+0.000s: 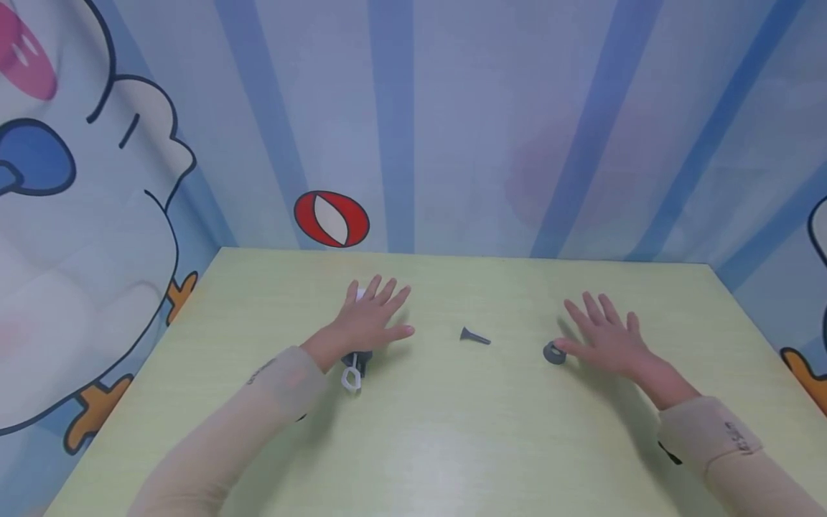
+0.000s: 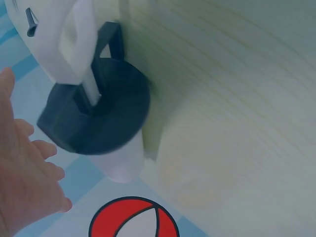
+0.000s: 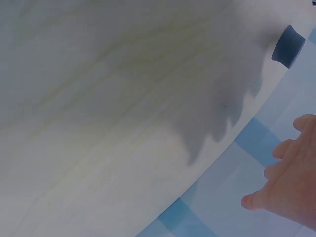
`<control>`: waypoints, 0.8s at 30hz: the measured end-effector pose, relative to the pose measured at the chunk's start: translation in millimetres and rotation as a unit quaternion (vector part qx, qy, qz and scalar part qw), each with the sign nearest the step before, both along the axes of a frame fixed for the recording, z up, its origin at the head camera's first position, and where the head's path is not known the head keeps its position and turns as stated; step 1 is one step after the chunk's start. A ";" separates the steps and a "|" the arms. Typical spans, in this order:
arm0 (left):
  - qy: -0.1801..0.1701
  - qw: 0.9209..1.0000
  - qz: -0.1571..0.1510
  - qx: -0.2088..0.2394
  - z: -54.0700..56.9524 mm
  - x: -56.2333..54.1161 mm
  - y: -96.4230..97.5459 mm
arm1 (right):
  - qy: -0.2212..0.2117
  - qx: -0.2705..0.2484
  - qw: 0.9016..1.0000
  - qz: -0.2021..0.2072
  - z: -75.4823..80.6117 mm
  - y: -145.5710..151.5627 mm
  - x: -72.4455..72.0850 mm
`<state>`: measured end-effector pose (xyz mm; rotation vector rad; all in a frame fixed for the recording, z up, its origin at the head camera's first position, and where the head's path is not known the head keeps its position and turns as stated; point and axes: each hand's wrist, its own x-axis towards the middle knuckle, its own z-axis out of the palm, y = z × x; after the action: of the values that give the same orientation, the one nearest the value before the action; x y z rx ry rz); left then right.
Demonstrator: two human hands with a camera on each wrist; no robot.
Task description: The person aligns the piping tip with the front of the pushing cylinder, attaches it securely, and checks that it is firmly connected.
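**Left hand (image 1: 365, 324) and right hand (image 1: 610, 346) spread above pale counter (image 1: 446, 445)**

A person in pale sleeves (image 1: 284, 384) reaches forward with both arms, each grip wide, fingers splayed and holding nothing. The left hand hovers over a white-bodied device (image 2: 111, 116) with a dark round top and a white looped handle (image 2: 49, 54), partly hiding it in the head view; the left wrist view shows its fingers apart from the device. On the counter between the hands lies a small dark flared piece (image 1: 476, 336). A dark ring (image 3: 288, 47) sits just beside the right hand, whose thumb tip overlaps the ring's edge in the head view; whether they touch cannot be told. Behind, a blue-striped wall (image 1: 465, 143) carries a printed red-and-white ball (image 1: 332, 219), with a cartoon figure (image 1: 84, 287) at left
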<state>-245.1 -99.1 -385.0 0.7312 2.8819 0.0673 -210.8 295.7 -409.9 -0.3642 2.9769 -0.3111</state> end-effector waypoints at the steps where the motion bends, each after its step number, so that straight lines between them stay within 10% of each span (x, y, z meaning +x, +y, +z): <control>1: 0.001 1.000 -0.003 -0.003 0.4 -0.1 2.3 | 0.001 0.000 1.000 0.001 -0.3 -0.3 0.0; 24: -0.040 0.997 -0.051 0.046 -13.0 -6.8 61.3 | 0.014 -0.029 0.998 0.046 -1.4 -18.6 5.2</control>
<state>-251.9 -37.8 -398.0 0.8690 2.7765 0.2114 -205.6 277.2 -411.2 -0.5132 2.9724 -0.3874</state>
